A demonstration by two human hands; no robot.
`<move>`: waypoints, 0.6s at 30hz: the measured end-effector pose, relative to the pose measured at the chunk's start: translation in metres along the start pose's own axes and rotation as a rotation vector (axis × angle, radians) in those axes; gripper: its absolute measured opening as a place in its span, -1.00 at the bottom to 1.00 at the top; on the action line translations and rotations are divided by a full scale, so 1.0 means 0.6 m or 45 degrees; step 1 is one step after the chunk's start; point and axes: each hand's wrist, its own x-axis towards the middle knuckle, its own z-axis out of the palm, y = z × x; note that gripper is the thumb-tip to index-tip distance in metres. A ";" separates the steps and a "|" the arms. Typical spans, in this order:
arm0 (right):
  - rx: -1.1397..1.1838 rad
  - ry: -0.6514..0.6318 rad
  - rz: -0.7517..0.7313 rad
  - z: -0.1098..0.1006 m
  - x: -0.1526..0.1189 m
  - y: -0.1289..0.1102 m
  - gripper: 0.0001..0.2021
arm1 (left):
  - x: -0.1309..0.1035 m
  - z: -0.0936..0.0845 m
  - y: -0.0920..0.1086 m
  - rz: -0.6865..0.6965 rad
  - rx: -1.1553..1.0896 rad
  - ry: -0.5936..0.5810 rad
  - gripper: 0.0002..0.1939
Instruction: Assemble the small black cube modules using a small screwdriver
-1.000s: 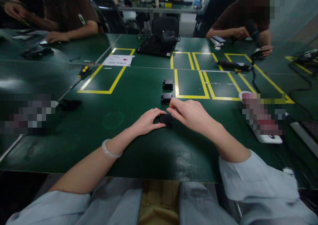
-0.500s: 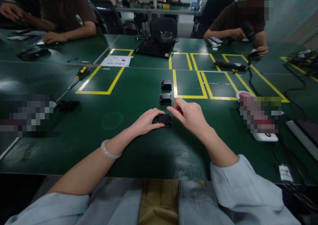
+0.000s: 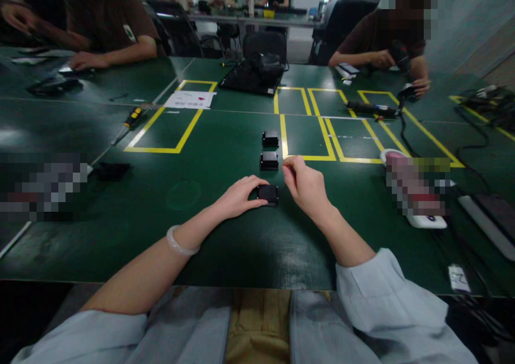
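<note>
My left hand [image 3: 243, 196] grips the nearest small black rectangular block [image 3: 268, 194] on the green table, thumb at its near edge and fingers at its far edge. To the right of it, my right hand [image 3: 306, 180] is closed with thumb and fingers pinched together, apart from the block. Whatever it may hold is hidden or too small to make out. Beyond the held block stand two similar black blocks in a line, the middle block [image 3: 269, 160] and the far block [image 3: 270, 138].
Yellow tape rectangles mark the green table [image 3: 225, 246]. A yellow-black screwdriver [image 3: 133, 117] and a paper sheet [image 3: 191, 99] lie left. At right are a white-edged device [image 3: 428, 221] and a black cylindrical tool [image 3: 372, 108]. A co-worker's hand [image 3: 382, 59] holds a dark tool across the table.
My right hand has drawn back slightly to the right, away from the nearest block, and its fingers are more curled. My left hand stays on that block.
</note>
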 end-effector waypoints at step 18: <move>0.053 0.133 -0.085 0.004 -0.013 0.004 -0.86 | 0.000 -0.001 0.002 -0.010 -0.007 0.001 -0.61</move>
